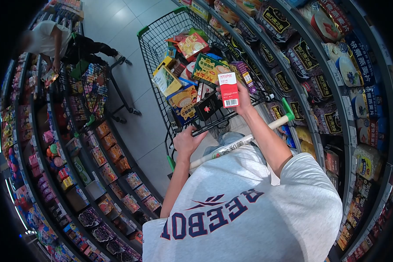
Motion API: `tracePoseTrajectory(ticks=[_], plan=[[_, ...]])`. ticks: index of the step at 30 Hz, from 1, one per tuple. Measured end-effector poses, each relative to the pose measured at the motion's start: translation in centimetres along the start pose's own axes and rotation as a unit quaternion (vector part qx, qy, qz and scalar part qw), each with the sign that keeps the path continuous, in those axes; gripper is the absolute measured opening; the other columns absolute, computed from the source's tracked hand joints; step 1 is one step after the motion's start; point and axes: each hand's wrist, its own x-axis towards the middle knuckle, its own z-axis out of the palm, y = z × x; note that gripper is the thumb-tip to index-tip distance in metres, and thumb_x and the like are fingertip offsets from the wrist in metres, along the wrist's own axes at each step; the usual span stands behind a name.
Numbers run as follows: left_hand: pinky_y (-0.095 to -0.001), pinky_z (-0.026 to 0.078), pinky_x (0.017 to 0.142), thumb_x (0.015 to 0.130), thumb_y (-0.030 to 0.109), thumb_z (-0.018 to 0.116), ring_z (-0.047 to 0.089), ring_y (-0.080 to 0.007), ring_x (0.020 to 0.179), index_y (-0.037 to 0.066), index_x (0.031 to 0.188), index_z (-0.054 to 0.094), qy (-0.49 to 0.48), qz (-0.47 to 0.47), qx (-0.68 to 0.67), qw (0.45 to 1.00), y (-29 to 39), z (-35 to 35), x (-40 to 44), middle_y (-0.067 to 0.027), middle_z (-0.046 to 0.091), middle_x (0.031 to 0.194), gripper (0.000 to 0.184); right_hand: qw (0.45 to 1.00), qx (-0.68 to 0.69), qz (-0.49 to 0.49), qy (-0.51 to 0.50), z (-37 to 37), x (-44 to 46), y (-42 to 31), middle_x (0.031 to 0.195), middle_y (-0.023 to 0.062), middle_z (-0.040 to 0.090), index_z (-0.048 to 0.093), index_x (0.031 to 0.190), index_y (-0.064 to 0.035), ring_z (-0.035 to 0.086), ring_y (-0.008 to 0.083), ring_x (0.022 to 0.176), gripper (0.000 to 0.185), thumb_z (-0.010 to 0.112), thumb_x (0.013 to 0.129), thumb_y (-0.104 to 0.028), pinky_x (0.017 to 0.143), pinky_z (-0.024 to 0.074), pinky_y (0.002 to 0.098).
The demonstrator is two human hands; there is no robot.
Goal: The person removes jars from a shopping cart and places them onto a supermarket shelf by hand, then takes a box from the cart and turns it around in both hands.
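Note:
My right hand (241, 99) is closed around a small red and white box (228, 90) with a barcode near its lower end, held upright above the near part of the shopping cart (145, 56). My left hand (188, 140) grips the black near rim of the cart's basket. Inside the basket lie several packages, among them a green box (210, 69), a yellow and white box (167, 81), a purple box (244, 75) and a black box (206, 107) just below the red and white one. The cart's pale handle (225, 146) runs between my arms.
Shelves of bagged goods (303, 56) stand close on the right. Lower shelves with small colourful packets (131, 203) line the left. Further off at the left, another person (52, 39) stands beside a second cart (89, 89), holding a packet. Tiled floor (137, 87) lies between the carts.

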Motion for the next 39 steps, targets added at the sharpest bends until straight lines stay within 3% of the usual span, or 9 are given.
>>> tracePoseTrajectory(ticks=[7,16,19,25,28,31,34,37,39], plan=[[-0.0450,0.055,0.062,0.075,0.071,0.078,0.073,-0.0321,0.070,0.016,0.092,0.077,-0.007,-0.007,0.000,1.000,0.0,0.0,0.0,-0.0113,0.074,0.074,0.057,1.000,0.002,0.005,-0.002,0.6,-0.4,-0.2,0.129,0.0186,0.069,0.051,0.145,-0.0001,0.070,0.0248,0.106,0.053,0.036,0.111,-0.039,0.082,0.0630,0.0391],[-0.0451,0.055,0.063,0.076,0.070,0.078,0.074,-0.0328,0.071,0.015,0.092,0.077,-0.011,-0.010,0.000,1.000,0.1,-0.1,0.0,-0.0116,0.075,0.075,0.057,0.990,0.078,0.037,-0.112,-1.5,0.0,-0.1,0.137,0.0212,0.063,0.045,0.150,-0.0023,0.069,0.0312,0.107,0.070,0.042,0.106,-0.056,0.085,0.0606,0.0434],[-0.0452,0.055,0.063,0.076,0.070,0.078,0.073,-0.0329,0.070,0.015,0.091,0.077,0.000,-0.001,0.003,1.000,0.0,0.0,0.0,-0.0115,0.075,0.075,0.057,0.990,0.111,0.015,-0.089,-1.7,0.1,0.2,0.133,0.0208,0.063,0.045,0.150,-0.0028,0.069,0.0335,0.109,0.071,0.044,0.105,-0.057,0.085,0.0597,0.0463],[-0.0450,0.055,0.062,0.076,0.068,0.079,0.073,-0.0330,0.069,0.015,0.091,0.076,0.008,0.004,-0.002,1.000,0.1,-0.1,-0.1,-0.0114,0.074,0.073,0.056,0.990,0.121,0.024,-0.075,-0.8,-0.1,0.1,0.133,0.0108,0.060,0.051,0.146,-0.0161,0.062,0.0269,0.115,0.086,0.041,0.094,-0.083,0.090,0.0547,0.0515],[-0.0446,0.055,0.061,0.075,0.068,0.080,0.073,-0.0329,0.068,0.015,0.091,0.076,0.015,0.008,-0.002,1.000,0.1,-0.1,-0.2,-0.0113,0.074,0.072,0.055,0.989,0.110,0.035,-0.089,-1.1,-0.1,0.0,0.140,0.0081,0.057,0.050,0.147,-0.0193,0.056,0.0250,0.122,0.089,0.040,0.091,-0.087,0.094,0.0505,0.0530],[-0.0444,0.055,0.060,0.075,0.067,0.080,0.073,-0.0328,0.067,0.015,0.090,0.076,0.014,0.008,-0.003,1.000,0.1,-0.1,-0.1,-0.0113,0.073,0.072,0.055,0.987,0.124,0.038,-0.094,-0.9,-0.3,0.1,0.139,0.0110,0.058,0.049,0.150,-0.0168,0.060,0.0267,0.116,0.095,0.039,0.089,-0.089,0.097,0.0490,0.0532],[-0.0442,0.054,0.060,0.075,0.068,0.080,0.073,-0.0327,0.068,0.015,0.090,0.076,0.012,0.008,-0.004,1.000,0.1,-0.1,-0.1,-0.0114,0.073,0.072,0.055,0.977,0.149,0.046,-0.144,-0.9,-0.3,0.2,0.143,0.0107,0.057,0.048,0.151,-0.0179,0.058,0.0273,0.121,0.101,0.040,0.084,-0.093,0.099,0.0476,0.0537],[-0.0442,0.055,0.060,0.076,0.068,0.079,0.073,-0.0324,0.068,0.015,0.090,0.076,0.012,0.009,-0.002,1.000,0.1,-0.1,-0.1,-0.0115,0.074,0.073,0.056,0.977,0.142,0.060,-0.149,-0.5,-0.6,0.1,0.147,0.0111,0.055,0.047,0.153,-0.0170,0.056,0.0293,0.128,0.097,0.047,0.086,-0.088,0.102,0.0456,0.0559],[-0.0442,0.055,0.060,0.076,0.069,0.079,0.073,-0.0323,0.068,0.015,0.091,0.076,0.008,0.007,0.000,1.000,0.1,-0.1,-0.1,-0.0114,0.074,0.073,0.056,0.979,0.125,0.061,-0.147,-0.1,-1.0,-0.1,0.148,0.0121,0.055,0.046,0.154,-0.0149,0.056,0.0307,0.129,0.091,0.052,0.089,-0.078,0.105,0.0444,0.0531]])
